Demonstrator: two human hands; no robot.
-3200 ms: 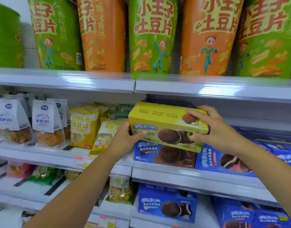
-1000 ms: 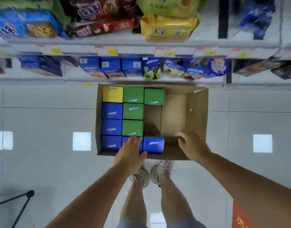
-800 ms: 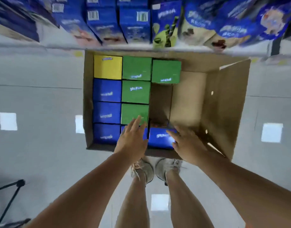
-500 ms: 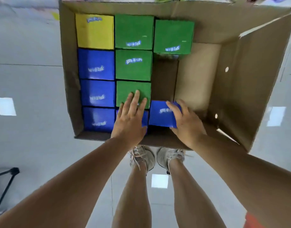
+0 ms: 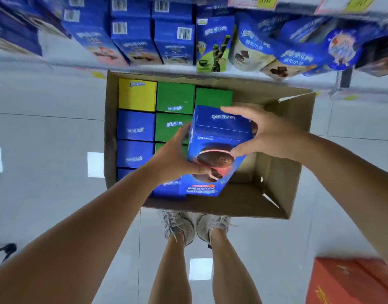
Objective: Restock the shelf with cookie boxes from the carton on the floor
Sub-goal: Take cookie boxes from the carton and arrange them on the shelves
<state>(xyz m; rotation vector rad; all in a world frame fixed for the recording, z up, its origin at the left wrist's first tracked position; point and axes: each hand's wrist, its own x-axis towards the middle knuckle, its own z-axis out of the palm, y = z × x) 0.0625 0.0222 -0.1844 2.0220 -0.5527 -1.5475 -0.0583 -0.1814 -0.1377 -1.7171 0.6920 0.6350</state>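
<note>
Lifted clear of carton (image 5: 274, 194), blue cookie box (image 5: 212, 150) now upright, gripped between left hand (image 5: 177, 159) and right hand (image 5: 263, 132), shelf (image 5: 145, 66) ahead.

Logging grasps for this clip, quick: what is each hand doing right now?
Left hand: grips the blue cookie box at its left side.
Right hand: holds the same box at its right side.

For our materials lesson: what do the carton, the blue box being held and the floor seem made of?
The carton: matte brown cardboard, probably corrugated; folded flaps. The blue box: thin printed paperboard, slight sheen, crisp edges. The floor: likely polished tile; bright square reflections, thin joint lines.
</note>
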